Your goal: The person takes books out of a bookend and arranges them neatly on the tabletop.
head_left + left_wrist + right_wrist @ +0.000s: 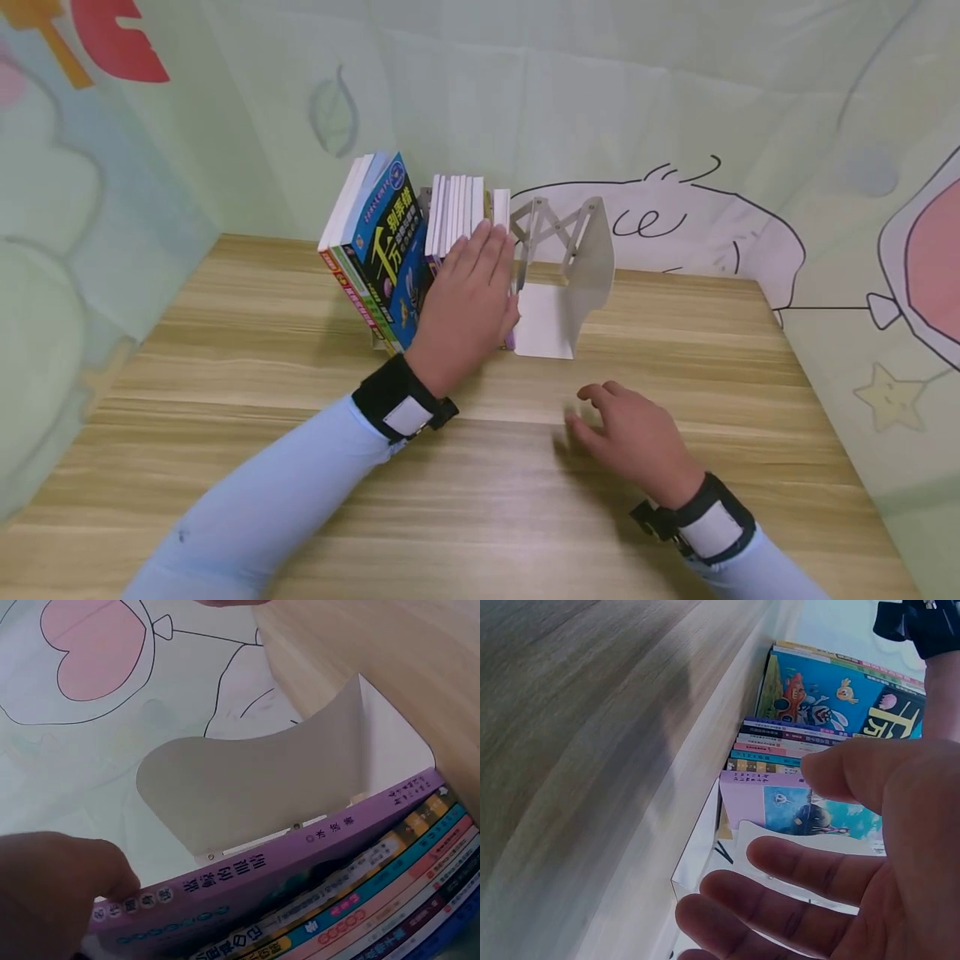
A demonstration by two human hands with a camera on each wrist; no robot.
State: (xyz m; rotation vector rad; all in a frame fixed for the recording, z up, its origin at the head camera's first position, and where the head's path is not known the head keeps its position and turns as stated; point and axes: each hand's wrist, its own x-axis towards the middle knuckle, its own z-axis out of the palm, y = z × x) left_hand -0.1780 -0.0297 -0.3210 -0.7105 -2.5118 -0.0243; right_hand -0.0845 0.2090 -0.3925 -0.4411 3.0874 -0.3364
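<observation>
In the head view my left hand (465, 308) lies with straight fingers over a row of upright thin books (456, 212). Its thumb rests by the purple book (259, 862) at the row's right end, as the left wrist view shows. The row stands in a white metal expanding book rack (588, 267), whose right end plate stands apart from the books. Larger books (378, 250), with a blue cover facing right, lean at the row's left. My right hand (637, 433) hovers over the table in front of the rack, fingers loosely bent and holding nothing.
The wooden table (480, 500) extends in front of the rack and to both sides. Behind it hangs a pale printed backdrop (450, 100) with cartoon drawings. The rack's crossed metal struts (551, 229) show between the books and the right end plate.
</observation>
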